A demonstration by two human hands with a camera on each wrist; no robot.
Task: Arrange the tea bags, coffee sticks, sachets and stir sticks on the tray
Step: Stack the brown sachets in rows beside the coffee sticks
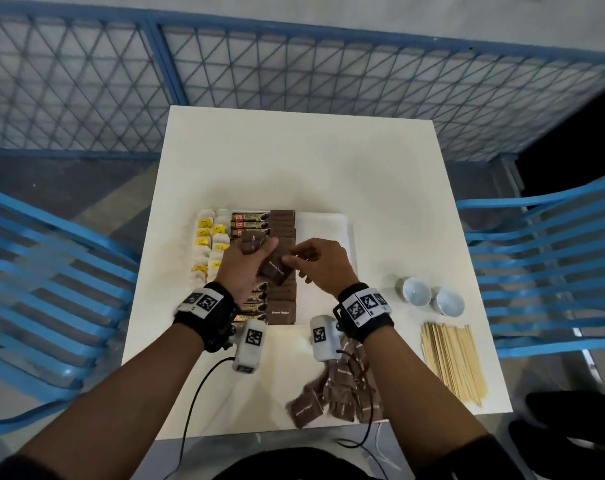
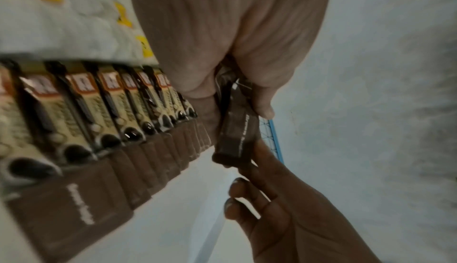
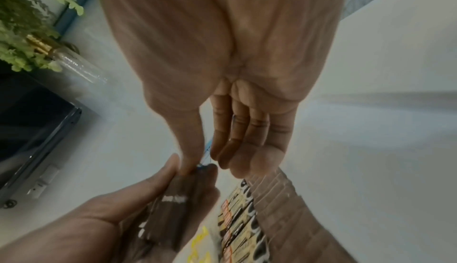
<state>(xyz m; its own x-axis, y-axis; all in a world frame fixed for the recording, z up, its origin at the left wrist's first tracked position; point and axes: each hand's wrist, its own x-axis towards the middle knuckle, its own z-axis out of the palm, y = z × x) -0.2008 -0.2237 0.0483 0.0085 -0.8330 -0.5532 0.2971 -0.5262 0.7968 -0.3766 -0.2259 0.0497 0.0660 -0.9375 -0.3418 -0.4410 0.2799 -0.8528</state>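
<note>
Over the white tray (image 1: 323, 226), my left hand (image 1: 256, 261) grips a small stack of brown sugar sachets (image 1: 275, 271), seen edge-on in the left wrist view as the sachet stack (image 2: 235, 134). My right hand (image 1: 292, 259) pinches the top sachet of that stack between thumb and forefinger (image 3: 190, 155). On the tray lie a column of tea bags (image 1: 207, 237) at the left, then coffee sticks (image 1: 249, 223), then a row of overlapping brown sachets (image 1: 283, 220). The tray's right part is bare. My hands hide the middle of the rows.
A loose pile of brown sachets (image 1: 339, 389) lies on the table near the front edge. Wooden stir sticks (image 1: 453, 362) lie in a bundle at the front right, and two small white cups (image 1: 417, 292) stand behind them. Blue chairs flank the table.
</note>
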